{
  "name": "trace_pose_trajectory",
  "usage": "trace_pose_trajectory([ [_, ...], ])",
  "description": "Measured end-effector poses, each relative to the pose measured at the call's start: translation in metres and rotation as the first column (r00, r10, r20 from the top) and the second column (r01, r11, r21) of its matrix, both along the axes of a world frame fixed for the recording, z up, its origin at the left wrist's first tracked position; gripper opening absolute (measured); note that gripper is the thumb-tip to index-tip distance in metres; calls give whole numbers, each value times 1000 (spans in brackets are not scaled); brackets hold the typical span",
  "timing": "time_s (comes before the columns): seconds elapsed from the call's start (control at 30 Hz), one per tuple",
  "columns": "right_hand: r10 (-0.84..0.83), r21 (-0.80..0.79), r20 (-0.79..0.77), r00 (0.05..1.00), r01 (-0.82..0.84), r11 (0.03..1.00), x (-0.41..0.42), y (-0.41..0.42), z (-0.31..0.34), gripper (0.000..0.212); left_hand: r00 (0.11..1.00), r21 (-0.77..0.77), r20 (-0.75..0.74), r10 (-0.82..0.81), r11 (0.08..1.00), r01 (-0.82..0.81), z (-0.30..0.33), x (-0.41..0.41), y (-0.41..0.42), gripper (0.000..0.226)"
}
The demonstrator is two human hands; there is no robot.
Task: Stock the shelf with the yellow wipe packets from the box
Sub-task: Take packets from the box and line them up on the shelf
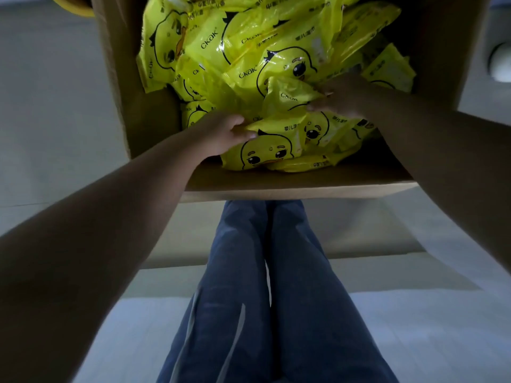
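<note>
**Both hands reaching into a box of yellow wipe packets**

Nearest the camera, two legs in blue trousers (265, 299) are extending forward over a pale floor (55, 134), with both bare forearms stretching out above them. A lowered cardboard flap (359, 241) is lying across the legs, just below the open cardboard box (301, 186), whose near wall is standing just beyond the knees.

The left hand (221, 136) is reaching over the near wall at the box's left side. Its fingers are curling onto the edge of the front packet (265, 150), a yellow packet printed with a cartoon duck face, which is lying against the near wall; the thumb is pressing on its top left corner.

The right hand (340, 95) is reaching in further back, on the right. Its fingers are lying close together and fairly straight, resting on a small packet (287, 95) in the middle of the heap; whether they are gripping it cannot be told.

Beyond the hands, the heap of yellow packets (249, 37) is filling the box, the packets overlapping at many angles. A pale rounded object (500, 62) is showing past the box's right wall, too blurred to identify.
</note>
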State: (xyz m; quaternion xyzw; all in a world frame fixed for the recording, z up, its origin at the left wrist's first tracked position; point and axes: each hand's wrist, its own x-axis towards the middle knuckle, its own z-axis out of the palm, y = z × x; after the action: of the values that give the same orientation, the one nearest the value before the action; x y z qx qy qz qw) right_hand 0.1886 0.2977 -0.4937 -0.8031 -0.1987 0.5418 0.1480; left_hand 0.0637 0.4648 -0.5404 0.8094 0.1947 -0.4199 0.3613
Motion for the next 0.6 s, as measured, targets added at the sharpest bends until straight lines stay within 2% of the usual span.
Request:
trace_pose_trajectory([
  [0.03, -221, 30, 96, 971, 219, 975, 24, -10, -27, 55, 999, 12, -21, -26, 1000, 26, -1, -2, 0, 38],
  [0.07, -148, -160, 42, 988, 153, 975, 17, -10, -26, 55, 998, 14, -34, -54, 998, 55, -4, -3, -1, 45],
  [0.1, -154, -197, 32, 988, 158, 968, 29, -15, -42, 56, 995, 16, -52, -83, 996, 84, -6, -4, -2, 51],
  [0.17, -185, -83, 29, 982, 186, 979, 19, -23, -50, 53, 990, 18, -61, -128, 991, 129, -10, -4, -6, 60],
  [0.27, -283, -84, -28, 959, 280, 956, 23, -30, -62, 39, 991, 20, -65, -119, 993, 120, -12, -2, -7, 63],
  [0.37, -298, -107, -51, 953, 292, 951, 21, -32, -59, 32, 992, 14, -88, -85, 996, 87, -5, 1, -3, 44],
  [0.4, -307, -70, -40, 951, 304, 950, 20, -34, -59, 33, 993, 22, -92, -69, 997, 71, -1, 1, -2, 38],
  [0.5, -319, -28, -23, 947, 319, 947, 21, -33, -42, 51, 998, 17, -58, -19, 1000, 20, 17, 1, 4, 39],
  [0.6, -307, 28, 6, 952, 307, 951, 25, -31, -16, 49, 999, 26, 28, 18, 999, -19, 44, -1, 14, 43],
])
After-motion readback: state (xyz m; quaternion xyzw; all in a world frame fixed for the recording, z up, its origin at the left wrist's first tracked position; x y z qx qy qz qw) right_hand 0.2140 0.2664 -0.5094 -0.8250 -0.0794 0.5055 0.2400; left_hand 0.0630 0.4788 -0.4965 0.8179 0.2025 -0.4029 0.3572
